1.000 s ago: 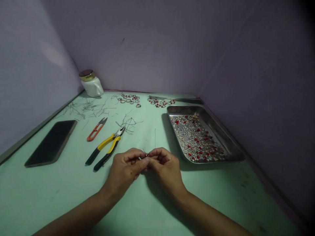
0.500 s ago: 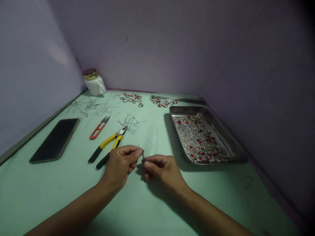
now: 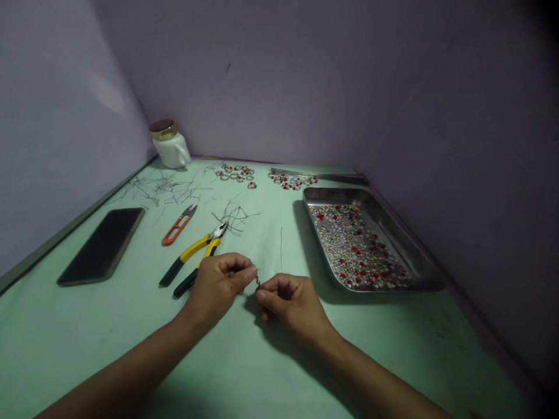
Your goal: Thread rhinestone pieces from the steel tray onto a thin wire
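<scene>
Between my two hands is a small beaded wire (image 3: 258, 283), with a few beads showing at the gap between the fingertips. My left hand (image 3: 225, 282) pinches its upper end between thumb and forefinger, and a thin wire tip pokes out above. The lower end is pinched in my right hand (image 3: 288, 299); the fingers hide most of the piece. Pliers (image 3: 192, 253) with yellow and black handles lie just beyond my left hand, jaws pointing away. A straight loose wire (image 3: 281, 250) rests on the green table beyond my right hand.
At right stands a metal tray (image 3: 419, 262) of mixed beads. Orange thread snips (image 3: 179, 226) and a phone (image 3: 102, 247) lie at left. Behind are wire scraps (image 3: 161, 187), beaded rings (image 3: 236, 173), more beaded rings (image 3: 290, 180), a wire bundle (image 3: 323, 176) and a lidded white mug (image 3: 172, 148).
Both hands keep their pinch on the beaded wire, with only a slight shift of the fingers. The whole view has moved a little.
</scene>
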Demonstrator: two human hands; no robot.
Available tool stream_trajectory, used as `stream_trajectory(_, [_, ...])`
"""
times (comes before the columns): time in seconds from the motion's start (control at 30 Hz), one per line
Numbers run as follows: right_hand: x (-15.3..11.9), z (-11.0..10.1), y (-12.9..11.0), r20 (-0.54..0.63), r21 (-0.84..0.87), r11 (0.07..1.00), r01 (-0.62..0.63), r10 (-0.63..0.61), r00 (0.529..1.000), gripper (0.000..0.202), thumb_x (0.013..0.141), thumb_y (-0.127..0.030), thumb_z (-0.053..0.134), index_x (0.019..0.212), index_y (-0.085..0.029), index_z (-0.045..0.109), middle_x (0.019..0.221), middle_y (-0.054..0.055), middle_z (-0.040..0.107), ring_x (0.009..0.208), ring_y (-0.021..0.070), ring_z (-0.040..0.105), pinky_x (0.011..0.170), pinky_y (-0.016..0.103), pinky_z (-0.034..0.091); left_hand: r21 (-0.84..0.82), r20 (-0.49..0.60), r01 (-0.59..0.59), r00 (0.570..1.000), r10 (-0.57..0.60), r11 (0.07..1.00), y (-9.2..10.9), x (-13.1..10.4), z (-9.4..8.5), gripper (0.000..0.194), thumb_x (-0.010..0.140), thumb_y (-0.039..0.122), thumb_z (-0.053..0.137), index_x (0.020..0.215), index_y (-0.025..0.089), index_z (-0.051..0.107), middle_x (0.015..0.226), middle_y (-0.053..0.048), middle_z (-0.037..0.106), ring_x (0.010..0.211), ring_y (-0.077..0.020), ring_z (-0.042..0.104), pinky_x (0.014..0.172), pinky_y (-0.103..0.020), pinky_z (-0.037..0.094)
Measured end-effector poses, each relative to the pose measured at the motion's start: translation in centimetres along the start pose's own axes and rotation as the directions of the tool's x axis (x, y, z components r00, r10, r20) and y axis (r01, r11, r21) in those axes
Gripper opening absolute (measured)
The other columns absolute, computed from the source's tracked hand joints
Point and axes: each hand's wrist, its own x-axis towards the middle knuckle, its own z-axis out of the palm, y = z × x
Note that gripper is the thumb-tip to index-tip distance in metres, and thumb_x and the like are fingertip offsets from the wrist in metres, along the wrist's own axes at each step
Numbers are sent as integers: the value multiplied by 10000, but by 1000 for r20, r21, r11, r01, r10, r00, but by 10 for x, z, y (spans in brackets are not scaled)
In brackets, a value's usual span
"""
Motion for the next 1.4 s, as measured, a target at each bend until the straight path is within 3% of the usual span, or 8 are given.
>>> stream_trajectory(0.1, [-1, -5, 5, 58, -202, 945, 259, -252, 966, 105, 668, -219, 627, 583, -163, 601, 501, -5, 561, 461, 109, 487, 464, 248, 371, -193, 104, 151, 986, -132, 970, -3, 1, 0, 189, 619, 240, 656, 500, 149, 540, 371, 61, 406, 360, -43, 301, 363, -177, 184])
stream_trajectory(0.27, [-4, -15, 8, 249, -437, 648, 624, -579, 776, 120, 763, -220, 588, 702, -175, 681, 598, 24, 606, 540, 131, 497, 546, 286, 382, -347, 263, 340, 930, -258, 874, 3, 0, -3, 207, 565, 217, 664, 454, 127, 514, 357, 46, 405, 337, -20, 281, 344, -148, 131])
stream_trajectory(0.33, [-3, -14, 7, 207, -377, 727, 574, -538, 817, 109, 745, -237, 613, 690, -177, 686, 585, 25, 610, 535, 135, 509, 544, 290, 397, -370, 271, 375, 919, -287, 850, 6, 1, -4, 192, 570, 183, 651, 449, 121, 515, 357, 42, 408, 333, -17, 286, 332, -137, 142])
stream_trajectory(0.43, [0, -9, 6, 107, -62, 958, 279, -271, 957, 154, 695, -310, 666, 758, -171, 689, 580, 20, 620, 512, 135, 543, 514, 289, 447, -420, 221, 370, 927, -302, 828, 6, 6, -7, 158, 612, 128, 614, 473, 106, 540, 391, 34, 431, 340, -17, 313, 315, -120, 180])
stream_trajectory(0.53, [4, -8, 5, 140, 249, 968, 27, -63, 988, 330, 681, -410, 674, 873, -142, 678, 698, 62, 662, 518, 140, 586, 493, 294, 496, -494, 96, 303, 950, -296, 815, 3, 13, -11, 102, 662, 85, 583, 560, 93, 582, 493, 14, 504, 355, -15, 353, 303, -109, 214])
stream_trajectory(0.63, [8, -10, 4, 151, 329, 944, -24, -28, 988, 317, 686, -407, 679, 823, -121, 684, 749, 90, 672, 531, 135, 601, 495, 277, 513, -554, 22, 268, 951, -308, 788, -1, 16, -14, 80, 680, 52, 567, 615, 92, 591, 577, 0, 544, 363, -12, 372, 295, -106, 228])
stream_trajectory(1.13, [6, -2, 3, 120, 93, 995, 19, -31, 992, 212, 608, -349, 716, 627, -145, 661, 455, -31, 530, 357, 80, 463, 386, 232, 396, -514, 98, 294, 953, -286, 806, -2, 6, -1, 123, 700, 75, 541, 581, 106, 543, 562, -1, 531, 367, -26, 385, 307, -120, 227])
stream_trajectory(1.4, [2, -11, 6, 199, -316, 842, 438, -393, 898, 102, 719, -233, 621, 686, -196, 709, 570, 24, 627, 528, 130, 515, 514, 274, 408, -425, 133, 319, 948, -289, 847, 0, 7, -3, 170, 629, 83, 553, 477, 126, 491, 431, 21, 477, 333, -17, 330, 320, -127, 182])
